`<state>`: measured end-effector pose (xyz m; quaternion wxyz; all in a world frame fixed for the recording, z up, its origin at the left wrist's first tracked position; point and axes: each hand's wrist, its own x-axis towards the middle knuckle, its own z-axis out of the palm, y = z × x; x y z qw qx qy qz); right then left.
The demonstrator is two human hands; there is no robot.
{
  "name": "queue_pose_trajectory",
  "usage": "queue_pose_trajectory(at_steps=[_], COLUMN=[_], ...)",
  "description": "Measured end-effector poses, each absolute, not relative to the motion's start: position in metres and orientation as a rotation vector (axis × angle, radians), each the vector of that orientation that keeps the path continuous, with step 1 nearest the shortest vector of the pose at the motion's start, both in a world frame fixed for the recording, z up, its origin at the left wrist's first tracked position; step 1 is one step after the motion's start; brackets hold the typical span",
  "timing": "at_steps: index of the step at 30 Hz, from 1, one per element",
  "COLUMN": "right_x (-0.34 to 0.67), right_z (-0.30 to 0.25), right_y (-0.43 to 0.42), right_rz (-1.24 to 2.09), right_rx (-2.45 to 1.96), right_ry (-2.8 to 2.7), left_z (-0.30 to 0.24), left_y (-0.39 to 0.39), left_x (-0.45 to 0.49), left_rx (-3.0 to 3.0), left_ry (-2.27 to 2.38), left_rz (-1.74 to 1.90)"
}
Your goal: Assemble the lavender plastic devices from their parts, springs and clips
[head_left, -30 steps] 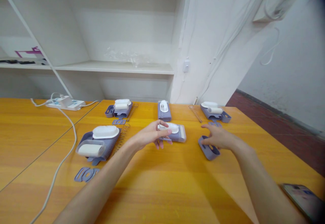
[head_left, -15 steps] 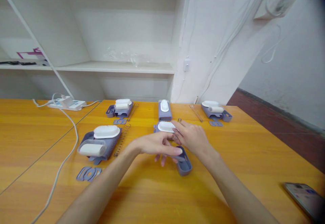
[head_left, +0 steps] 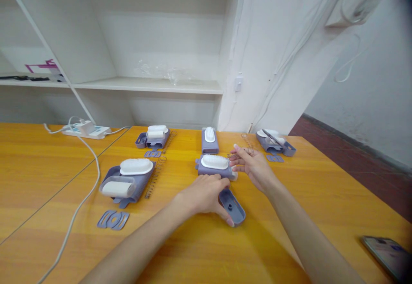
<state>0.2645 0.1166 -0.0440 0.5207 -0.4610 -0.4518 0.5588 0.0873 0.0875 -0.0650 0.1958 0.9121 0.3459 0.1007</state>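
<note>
My left hand (head_left: 203, 197) curls round the near side of a small purple oval tray (head_left: 232, 206) on the orange table, thumb along its edge. Just beyond lies a purple holder with a white brush (head_left: 215, 165) on top. My right hand (head_left: 252, 164) rests to the right of that holder, fingers stretched out and touching its right end, beside a small metal spring (head_left: 234, 155).
More purple-and-white sets lie at the left (head_left: 126, 180), back left (head_left: 154, 136), back middle (head_left: 209, 140) and back right (head_left: 275, 141). Flat purple cut-outs (head_left: 113, 219) and long springs (head_left: 156, 175) lie between. A white cable (head_left: 84, 194) and power strip (head_left: 86, 130) sit left; a phone (head_left: 388, 256) lies at right.
My right hand dragged the oval tray from the right to the middle, then let go and moved up beside the brush holder. My left hand left the holder and closed on the tray.
</note>
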Motion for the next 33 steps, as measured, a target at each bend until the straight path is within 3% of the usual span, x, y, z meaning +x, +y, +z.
queue_pose_trajectory(at_steps=[15,33], right_x=[0.265,0.257], right_z=[-0.043,-0.029], right_y=[0.114,0.102], right_rz=[1.349,1.341], right_rx=[-1.073,-0.990], right_ry=[-1.104,-1.271], left_z=[-0.055,-0.037], left_y=[0.085,0.112], left_x=[0.087,0.079], left_rx=[2.588,2.222], left_ry=[1.032,1.266], left_rz=[0.301,1.009])
